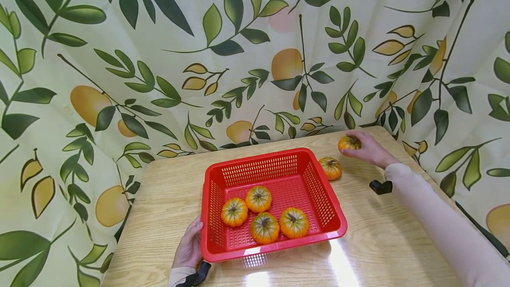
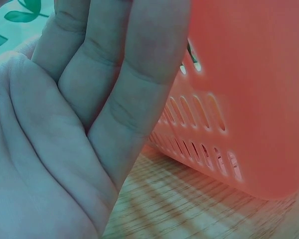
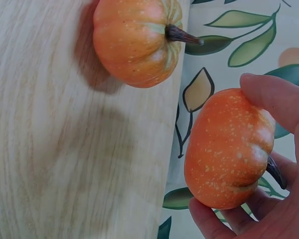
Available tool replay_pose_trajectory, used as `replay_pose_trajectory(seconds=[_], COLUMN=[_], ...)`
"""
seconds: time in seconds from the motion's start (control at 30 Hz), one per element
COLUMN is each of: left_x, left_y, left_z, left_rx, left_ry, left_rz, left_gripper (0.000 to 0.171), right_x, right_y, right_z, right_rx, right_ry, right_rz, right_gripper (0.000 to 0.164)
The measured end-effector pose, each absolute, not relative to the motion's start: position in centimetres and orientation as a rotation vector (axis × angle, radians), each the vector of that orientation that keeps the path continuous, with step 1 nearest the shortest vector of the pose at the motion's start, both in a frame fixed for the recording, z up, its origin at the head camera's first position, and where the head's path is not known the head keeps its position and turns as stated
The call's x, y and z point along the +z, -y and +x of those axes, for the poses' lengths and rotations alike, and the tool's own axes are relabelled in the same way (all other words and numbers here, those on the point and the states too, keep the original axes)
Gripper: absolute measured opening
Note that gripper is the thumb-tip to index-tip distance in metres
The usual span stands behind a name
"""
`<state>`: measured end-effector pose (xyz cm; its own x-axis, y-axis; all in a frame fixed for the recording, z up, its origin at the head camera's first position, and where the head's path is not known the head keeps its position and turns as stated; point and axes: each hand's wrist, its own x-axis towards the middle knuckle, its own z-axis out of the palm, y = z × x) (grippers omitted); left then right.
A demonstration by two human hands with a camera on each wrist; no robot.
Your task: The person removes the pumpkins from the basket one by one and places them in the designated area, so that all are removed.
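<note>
A person's right hand [image 1: 370, 147] held a small orange pumpkin [image 1: 347, 142] above the far right of a wooden table [image 1: 171, 189], its thumb and fingers spread around the rounded sides. The pumpkin appeared to be off the wood, and in the right wrist view its dark stem pointed back toward the palm. A second pumpkin [image 1: 330, 168] rested on the table between that hand and a red plastic basket [image 1: 275, 248], just beside the basket's right rim. Four more pumpkins [image 1: 264, 228] sat inside, grouped toward the near left, leaving the basket's right and far floor bare. The left hand [image 1: 189, 245] lay along the basket's left outer side, fingers nearly straight and close together; their tips ran out of the left wrist view.

The smooth, bulging skin looked like the chief hazard: a loosened thumb could have let the held pumpkin slip, and with the table's edge near, it might have rolled off. A low path toward the basket risked striking the loose pumpkin or catching the rim. A hard drop could have knocked the four inside against one another, while too strong a push from the left hand might have slid the basket into its neighbour.
</note>
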<state>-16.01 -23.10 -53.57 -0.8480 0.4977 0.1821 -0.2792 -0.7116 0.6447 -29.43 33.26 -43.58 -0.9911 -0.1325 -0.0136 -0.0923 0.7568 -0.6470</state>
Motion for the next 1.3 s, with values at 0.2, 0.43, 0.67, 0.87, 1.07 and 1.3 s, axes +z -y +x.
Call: replay_pose_trajectory(seconds=[0.2,0.43,0.67,0.87,1.07,1.3], left_x=[-53.4,-53.2,-53.1,-53.2,-53.4,-53.3], left_y=[23.2,23.2,23.1,23.1,23.2,23.1], left_z=[-16.0,-15.9,-15.8,-15.7,-15.5,-16.0], left_rx=[2.507,2.508,2.515,2.513,2.52,2.507], left_ry=[-0.899,-0.933,-0.934,-0.919,-0.912,-0.925], left_rz=[0.466,0.41,0.408,0.425,0.439,0.469], left_gripper=[0.043,0.043,0.042,0.044,0.048,0.045], right_x=[-44.2,-44.7,-45.7,-46.5,-47.0,-47.9], right_y=[-33.6,-34.0,-34.2,-34.4,-34.3,-34.7], right_z=[-29.3,-28.9,-28.7,-28.7,-28.9,-28.0], right_rx=[-1.03,-1.02,-1.047,-1.031,-0.99,-1.009], right_ry=[-2.895,-2.892,-2.886,-2.895,-2.903,-2.908], right_rz=[-0.175,-0.145,-0.153,-0.14,-0.14,-0.138], right_gripper=[0.079,0.08,0.079,0.078,0.077,0.077])
